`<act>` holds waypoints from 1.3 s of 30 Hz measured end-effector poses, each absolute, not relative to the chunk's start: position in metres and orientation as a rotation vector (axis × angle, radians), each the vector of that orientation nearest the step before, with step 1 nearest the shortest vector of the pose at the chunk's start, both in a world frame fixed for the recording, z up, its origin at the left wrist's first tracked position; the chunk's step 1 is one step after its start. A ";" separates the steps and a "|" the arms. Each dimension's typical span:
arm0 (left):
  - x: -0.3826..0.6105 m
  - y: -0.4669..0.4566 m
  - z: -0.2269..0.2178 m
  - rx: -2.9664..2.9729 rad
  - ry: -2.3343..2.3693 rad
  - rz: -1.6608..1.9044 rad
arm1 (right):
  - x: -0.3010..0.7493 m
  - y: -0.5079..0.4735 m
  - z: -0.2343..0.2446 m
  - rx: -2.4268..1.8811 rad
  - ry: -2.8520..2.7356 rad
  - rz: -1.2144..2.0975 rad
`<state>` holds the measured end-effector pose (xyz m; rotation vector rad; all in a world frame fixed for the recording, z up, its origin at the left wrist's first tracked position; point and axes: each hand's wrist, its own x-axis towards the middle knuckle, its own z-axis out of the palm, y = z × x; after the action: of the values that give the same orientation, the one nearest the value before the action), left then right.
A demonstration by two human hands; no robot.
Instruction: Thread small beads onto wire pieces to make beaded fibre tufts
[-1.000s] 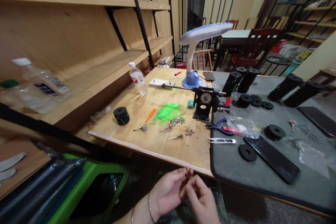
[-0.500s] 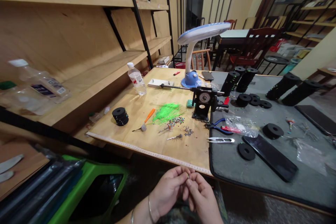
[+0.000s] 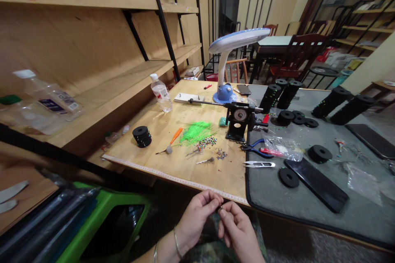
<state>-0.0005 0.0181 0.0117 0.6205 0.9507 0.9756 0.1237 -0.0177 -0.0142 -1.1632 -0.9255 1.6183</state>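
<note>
Just off the table's front edge, my left hand [image 3: 202,213] is closed in a pinch of thumb and fingers; whatever it grips is too small to name. My right hand [image 3: 236,224] pinches a tiny dark piece close beside the left fingertips, its kind unclear. Beyond the hands, on the wood, lie a white-handled tool [image 3: 205,161], a heap of coloured beads [image 3: 207,143], small metal bits [image 3: 221,154] and a pile of bright green strands [image 3: 196,132]. An orange-handled tool [image 3: 174,137] rests left of the strands.
A black winding device [image 3: 237,121] with a long rod stands mid-table before a blue-based lamp [image 3: 225,92]. On the grey mat [image 3: 265,197] lie thread snips [image 3: 259,164], blue pliers [image 3: 257,147], a phone [image 3: 317,185] and black foam spools [image 3: 289,177]. A bottle [image 3: 161,93] stands left.
My fingertips have moved slightly apart, the left hand shifting a little up and left. The things on the table have stayed put.
</note>
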 end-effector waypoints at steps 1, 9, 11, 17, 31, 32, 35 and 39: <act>-0.001 0.019 0.014 0.636 0.953 0.984 | 0.125 -0.018 -0.013 -1.192 -0.948 1.610; -0.001 0.027 0.034 0.599 0.827 0.963 | 0.141 -0.015 0.009 -1.275 -1.379 1.344; 0.001 0.028 0.037 0.696 0.825 0.946 | 0.145 -0.013 0.014 -1.268 -1.491 1.311; 0.001 0.034 0.048 1.023 0.832 0.866 | 0.148 -0.004 0.024 -1.250 -1.685 1.132; -0.029 0.068 0.051 1.744 0.866 0.786 | 0.190 0.013 0.042 -1.425 -2.148 0.686; -0.034 0.071 0.050 1.778 0.882 0.781 | 0.195 0.014 0.043 -1.440 -2.198 0.639; -0.044 0.076 0.046 1.859 0.887 0.764 | 0.209 0.019 0.048 -1.473 -2.305 0.478; -0.045 0.077 0.045 1.940 0.889 0.756 | 0.220 0.027 0.046 -1.466 -2.406 0.337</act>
<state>-0.0454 0.0767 0.0454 1.9399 0.8889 0.7562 0.2199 0.0270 0.0463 -1.4662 -2.4060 0.3373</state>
